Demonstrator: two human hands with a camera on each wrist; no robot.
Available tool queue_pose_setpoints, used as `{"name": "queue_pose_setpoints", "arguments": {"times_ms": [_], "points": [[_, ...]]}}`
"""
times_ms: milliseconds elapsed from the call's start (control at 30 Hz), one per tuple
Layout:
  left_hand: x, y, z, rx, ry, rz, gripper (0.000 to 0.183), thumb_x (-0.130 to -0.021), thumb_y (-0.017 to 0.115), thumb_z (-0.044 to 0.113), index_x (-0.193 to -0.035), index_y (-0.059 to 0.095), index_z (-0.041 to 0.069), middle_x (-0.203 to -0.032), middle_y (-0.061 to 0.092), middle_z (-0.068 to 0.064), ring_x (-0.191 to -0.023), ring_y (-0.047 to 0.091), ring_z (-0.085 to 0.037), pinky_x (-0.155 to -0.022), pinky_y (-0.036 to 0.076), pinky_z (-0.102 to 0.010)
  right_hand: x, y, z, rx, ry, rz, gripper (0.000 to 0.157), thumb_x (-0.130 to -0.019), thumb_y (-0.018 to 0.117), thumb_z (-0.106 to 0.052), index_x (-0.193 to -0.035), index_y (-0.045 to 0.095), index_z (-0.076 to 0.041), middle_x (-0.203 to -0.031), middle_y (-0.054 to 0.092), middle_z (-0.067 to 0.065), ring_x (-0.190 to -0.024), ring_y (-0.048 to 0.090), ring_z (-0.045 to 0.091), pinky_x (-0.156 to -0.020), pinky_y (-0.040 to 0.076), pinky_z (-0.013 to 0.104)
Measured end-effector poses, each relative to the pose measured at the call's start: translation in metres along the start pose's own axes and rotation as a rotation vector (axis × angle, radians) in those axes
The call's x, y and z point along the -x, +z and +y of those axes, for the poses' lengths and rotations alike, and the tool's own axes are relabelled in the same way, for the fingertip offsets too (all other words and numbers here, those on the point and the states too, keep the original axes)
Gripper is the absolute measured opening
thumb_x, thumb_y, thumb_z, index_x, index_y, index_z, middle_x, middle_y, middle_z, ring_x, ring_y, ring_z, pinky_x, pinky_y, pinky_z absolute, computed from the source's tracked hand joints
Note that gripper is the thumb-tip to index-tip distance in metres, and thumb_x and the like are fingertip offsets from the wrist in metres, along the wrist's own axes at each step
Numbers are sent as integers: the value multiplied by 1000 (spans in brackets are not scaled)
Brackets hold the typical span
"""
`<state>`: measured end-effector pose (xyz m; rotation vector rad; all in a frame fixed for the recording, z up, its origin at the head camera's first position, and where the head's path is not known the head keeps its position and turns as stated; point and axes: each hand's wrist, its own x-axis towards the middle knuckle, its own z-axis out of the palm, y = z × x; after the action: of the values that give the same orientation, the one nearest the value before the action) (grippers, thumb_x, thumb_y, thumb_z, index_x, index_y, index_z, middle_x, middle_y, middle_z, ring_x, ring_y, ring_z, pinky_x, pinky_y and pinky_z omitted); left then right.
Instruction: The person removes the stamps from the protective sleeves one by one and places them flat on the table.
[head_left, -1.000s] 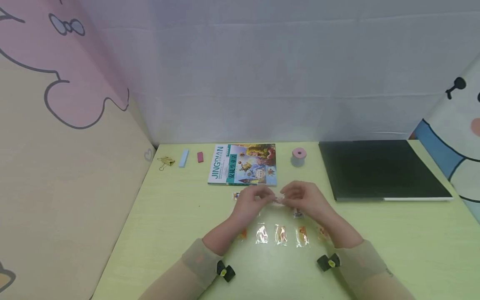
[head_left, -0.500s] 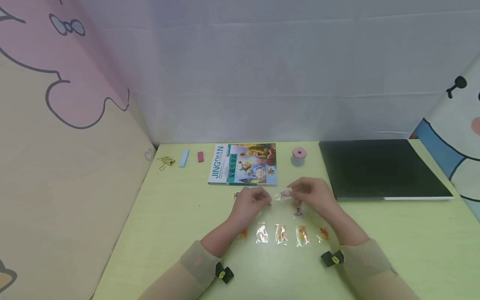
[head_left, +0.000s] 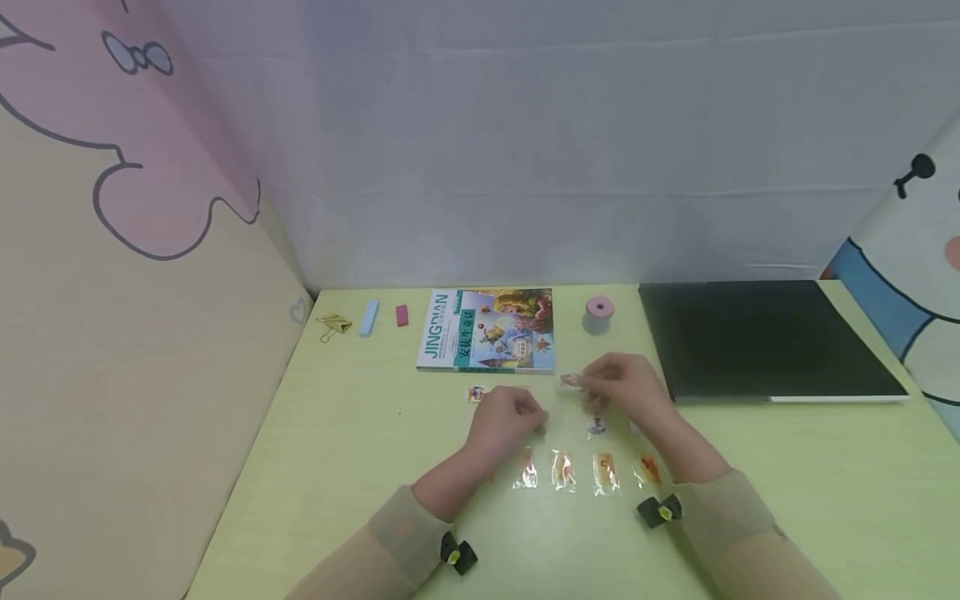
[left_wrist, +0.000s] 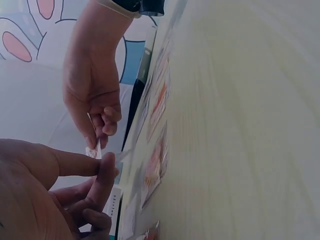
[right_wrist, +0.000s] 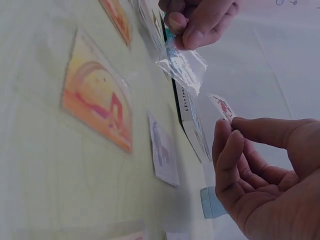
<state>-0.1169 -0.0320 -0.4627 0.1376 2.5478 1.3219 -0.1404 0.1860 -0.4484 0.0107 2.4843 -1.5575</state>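
Observation:
My left hand (head_left: 504,423) pinches a clear plastic sleeve (right_wrist: 185,67) between thumb and finger. The sleeve shows no picture inside and hangs down in the right wrist view. To its right, my right hand (head_left: 626,390) pinches a small white-edged stamp (right_wrist: 221,106) with a reddish picture, raised above the table. In the left wrist view the stamp (left_wrist: 93,151) is partly hidden by fingers. Below the hands lies a row of sleeved stamps with orange pictures, one of them an orange stamp (head_left: 604,472). Another sleeved stamp (head_left: 596,427) lies under my right hand, and a bare stamp (head_left: 475,394) sits beyond my left.
A picture book (head_left: 487,329) lies behind the hands. A pink-topped spool (head_left: 598,314) stands to its right, and a large black panel (head_left: 765,342) fills the right side. At the back left are a gold binder clip (head_left: 333,325), a blue bar (head_left: 368,318) and a pink eraser (head_left: 402,315).
The hands, close together a second ago, have moved apart. The right hand has shifted right and back with the stamp, now apart from the sleeve. The left hand has come slightly nearer.

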Motion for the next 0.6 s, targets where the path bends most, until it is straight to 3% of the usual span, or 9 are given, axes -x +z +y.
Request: {"name": "queue_pose_setpoints", "arguments": {"times_ms": [167,367,600], "points": [[-4,9,0,-103,-43,-4,17,-79,72,24,-63,65,21,-60,61,9,-53,57,-10,-59,47,-26,-4,6,-5,41,64,-22,26,-81,72,-29,-89,68,-5,-76,68,17,-60,61,26,-55,50,34],[-6,16,5,-298,-30,45,19,-77,71,28,-62,62,19,-60,58,10,-54,52,-8,-59,44,-26,-6,14,-12,176,159,-49,28,-80,72,-35,-82,70,-7,-68,65,13,-56,57,22,-51,46,31],[-5,21,7,-432,-15,62,31,-78,69,31,-53,55,19,-48,51,9,-45,48,-9,-54,40,-27,-7,22,-15,362,122,-36,33,-80,70,-32,-61,63,-6,-49,51,1,-44,48,14,-46,40,28]]}}
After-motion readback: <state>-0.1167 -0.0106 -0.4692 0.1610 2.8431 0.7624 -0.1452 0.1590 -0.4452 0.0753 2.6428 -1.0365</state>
